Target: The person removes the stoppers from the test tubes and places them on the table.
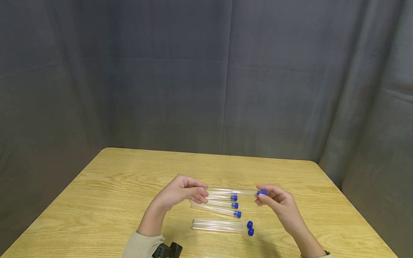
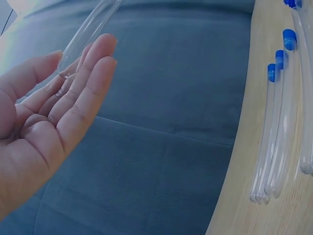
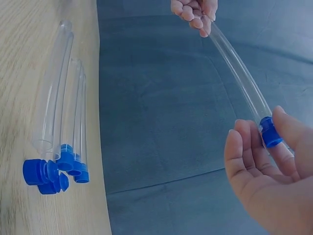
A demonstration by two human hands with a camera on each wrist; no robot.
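A clear test tube (image 1: 230, 191) is held level above the table, with a blue cap (image 3: 270, 133) in its right-hand end. My left hand (image 1: 180, 191) pinches the rounded end between thumb and fingers, as the left wrist view also shows. At the other end, the thumb and fingers of my right hand (image 1: 279, 202) grip the cap. Beneath them lie three capped test tubes (image 1: 216, 209), their blue caps pointing right. Nearer to me, uncapped test tubes (image 1: 217, 225) lie side by side, and two loose blue caps (image 1: 250, 228) sit by their open ends.
The wooden table (image 1: 129, 172) has rounded far corners. Dark grey curtains (image 1: 174, 89) hang behind it and along both sides. A black strap with a small device (image 1: 167, 250) is around my left wrist.
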